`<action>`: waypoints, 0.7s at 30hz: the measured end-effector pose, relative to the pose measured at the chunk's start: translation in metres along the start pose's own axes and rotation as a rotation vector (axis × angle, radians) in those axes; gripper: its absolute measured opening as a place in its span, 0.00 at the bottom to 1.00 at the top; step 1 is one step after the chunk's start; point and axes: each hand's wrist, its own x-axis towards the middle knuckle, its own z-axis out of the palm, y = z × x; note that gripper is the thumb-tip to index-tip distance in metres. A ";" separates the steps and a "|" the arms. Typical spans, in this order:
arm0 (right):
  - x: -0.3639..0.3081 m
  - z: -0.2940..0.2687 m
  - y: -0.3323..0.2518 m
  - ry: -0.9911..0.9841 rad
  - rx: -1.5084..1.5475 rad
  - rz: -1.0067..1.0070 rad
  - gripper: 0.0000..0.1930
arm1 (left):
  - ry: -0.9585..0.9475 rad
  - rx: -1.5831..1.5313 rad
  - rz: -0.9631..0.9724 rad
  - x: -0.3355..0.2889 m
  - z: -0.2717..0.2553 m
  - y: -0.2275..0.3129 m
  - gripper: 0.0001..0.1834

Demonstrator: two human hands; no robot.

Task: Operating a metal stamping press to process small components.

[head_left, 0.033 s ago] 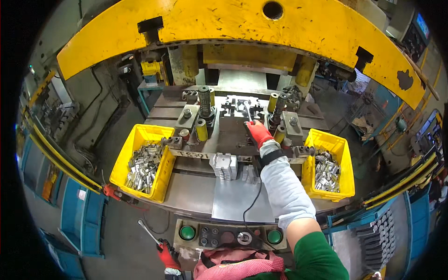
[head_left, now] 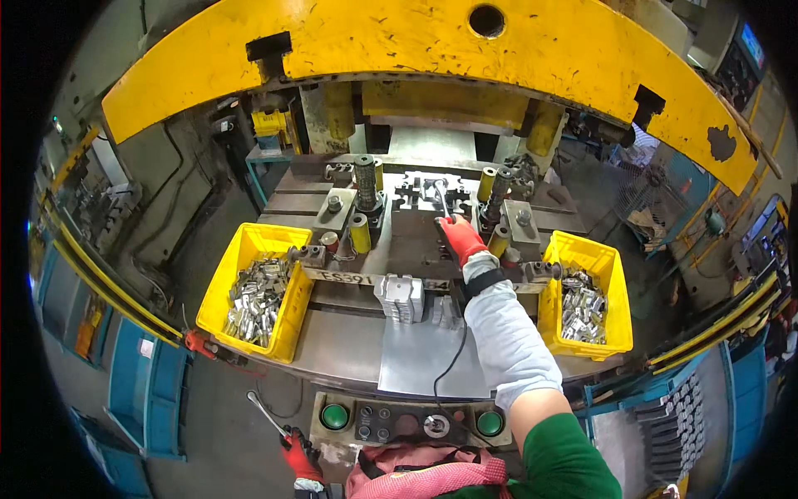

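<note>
My right hand point(head_left: 462, 238), in a red glove, reaches forward over the press die point(head_left: 416, 223). It is closed on a slim metal-shafted hand tool point(head_left: 443, 198), whose far end is at the bright metal piece point(head_left: 422, 186) in the middle of the die. Whether the tool's end touches that piece, I cannot tell. Low on the left, my left hand point(head_left: 301, 456), in a red and dark glove, is closed on a similar rod-like tool point(head_left: 266, 411) with a rounded, pale end pointing up and left. This hand is left of the control panel point(head_left: 389, 421), away from the die.
Yellow bins of small metal parts stand left point(head_left: 297, 320) and right point(head_left: 617, 287) of the die. Stacked metal pieces point(head_left: 401, 298) sit on a sheet plate point(head_left: 420, 362) in front. Guide posts point(head_left: 365, 185) rise from the die, beneath the yellow press frame point(head_left: 549, 50). A cable point(head_left: 450, 366) hangs nearby.
</note>
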 end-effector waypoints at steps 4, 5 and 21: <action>0.004 0.005 -0.004 -0.016 0.029 -0.027 0.23 | 0.126 0.070 -0.016 0.014 -0.010 -0.012 0.10; 0.009 0.002 0.000 -0.030 -0.005 -0.044 0.23 | 0.116 0.065 -0.012 0.017 -0.014 -0.019 0.10; -0.132 -0.083 0.019 0.065 0.926 -0.077 0.23 | 0.006 0.243 -0.170 0.067 -0.018 -0.063 0.09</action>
